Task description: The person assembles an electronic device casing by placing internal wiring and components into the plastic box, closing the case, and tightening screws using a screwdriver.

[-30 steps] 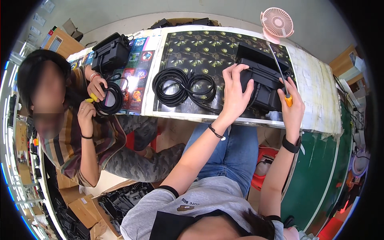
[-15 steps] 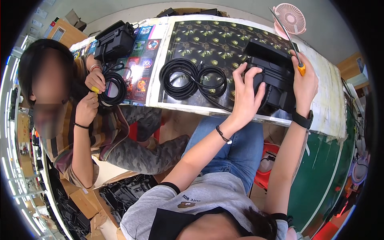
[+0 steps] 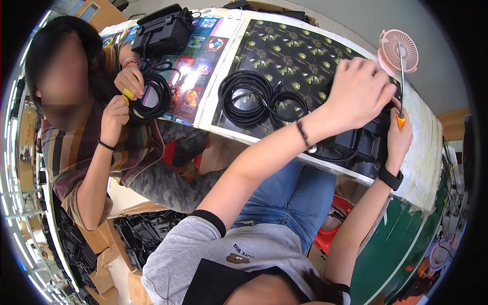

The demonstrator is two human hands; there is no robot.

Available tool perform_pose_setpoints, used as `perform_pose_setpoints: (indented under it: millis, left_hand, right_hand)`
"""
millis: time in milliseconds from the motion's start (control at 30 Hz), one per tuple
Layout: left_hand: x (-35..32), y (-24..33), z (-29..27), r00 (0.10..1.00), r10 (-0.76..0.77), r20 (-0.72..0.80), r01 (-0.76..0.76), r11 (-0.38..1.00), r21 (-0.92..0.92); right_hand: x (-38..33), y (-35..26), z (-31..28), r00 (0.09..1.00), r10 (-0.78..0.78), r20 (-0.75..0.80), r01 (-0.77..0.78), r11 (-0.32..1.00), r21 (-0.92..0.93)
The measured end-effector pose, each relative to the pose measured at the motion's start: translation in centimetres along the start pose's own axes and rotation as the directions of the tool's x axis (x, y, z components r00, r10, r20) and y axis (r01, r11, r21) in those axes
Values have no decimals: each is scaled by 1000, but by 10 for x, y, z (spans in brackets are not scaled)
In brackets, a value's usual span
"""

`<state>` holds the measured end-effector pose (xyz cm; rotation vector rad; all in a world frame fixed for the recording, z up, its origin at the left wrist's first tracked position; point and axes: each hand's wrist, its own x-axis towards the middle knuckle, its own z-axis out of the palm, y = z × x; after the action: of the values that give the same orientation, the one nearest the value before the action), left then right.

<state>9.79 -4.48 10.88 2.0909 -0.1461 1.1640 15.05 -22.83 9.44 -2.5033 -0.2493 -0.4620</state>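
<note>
My left hand (image 3: 359,90) rests with fingers curled on top of a black box-shaped device (image 3: 362,141) at the table's near edge, holding it steady. My right hand (image 3: 399,135) grips a screwdriver (image 3: 401,86) with an orange-yellow handle, its thin shaft pointing up and away from me beside the device. A black cable loops out from under the device. Two coils of black cable (image 3: 259,99) lie on the dark patterned mat left of my left hand.
A small pink fan (image 3: 399,49) stands at the table's far edge. At left a seated person holds a coiled black cable (image 3: 151,99) in both hands; another black device (image 3: 163,31) sits behind. Black parts fill cardboard boxes (image 3: 142,235) on the floor.
My left hand has moved right and up onto the top of the black device. My right hand with the screwdriver has stayed beside it. The view has tilted, shifting the table.
</note>
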Motion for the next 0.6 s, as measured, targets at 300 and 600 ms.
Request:
perform_pose_setpoints:
  millis: [300,600]
  left_hand:
    - [-25,-3,37,917,266,297,-307,946,102]
    - [-27,-3,35,906,308,292,-361,920,151]
  right_hand:
    - [2,6,4,996,-34,83,7,954,299]
    - [0,2,4,998,-46,51,31,964,265]
